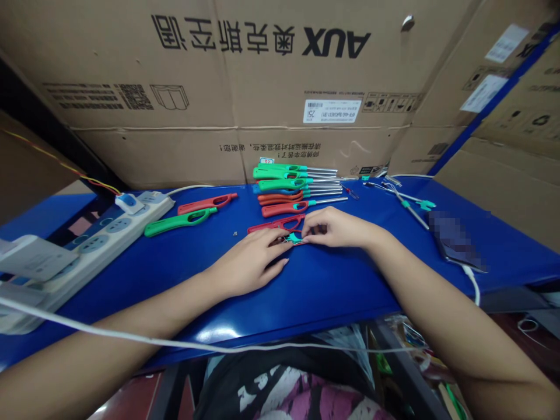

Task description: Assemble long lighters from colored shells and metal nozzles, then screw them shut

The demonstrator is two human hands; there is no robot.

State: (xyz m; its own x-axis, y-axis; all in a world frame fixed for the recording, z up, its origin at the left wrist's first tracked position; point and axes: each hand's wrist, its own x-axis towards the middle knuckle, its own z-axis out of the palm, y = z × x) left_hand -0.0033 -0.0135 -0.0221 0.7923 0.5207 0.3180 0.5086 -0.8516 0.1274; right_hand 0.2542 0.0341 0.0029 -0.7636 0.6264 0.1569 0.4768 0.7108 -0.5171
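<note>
A red lighter shell (277, 223) lies on the blue table in front of me, with a small teal part (294, 238) at its near side. My left hand (251, 261) rests over the near left of the shell, its fingertips at the teal part. From the right, my right hand (327, 227) pinches at the same part, thumb and forefinger close together; what lies between them is too small to make out. Just beyond, a red lighter (284, 208) with a metal tube points right, and several green lighters (280, 171) are stacked behind it.
Left of my hands lie a green shell (179, 223), a red shell (205, 203) and a white power strip (109, 230). Thin metal and teal parts (406, 204) and a phone (457, 239) are on the right. Cardboard (245, 76) walls the back; a white cable (175, 343) crosses in front.
</note>
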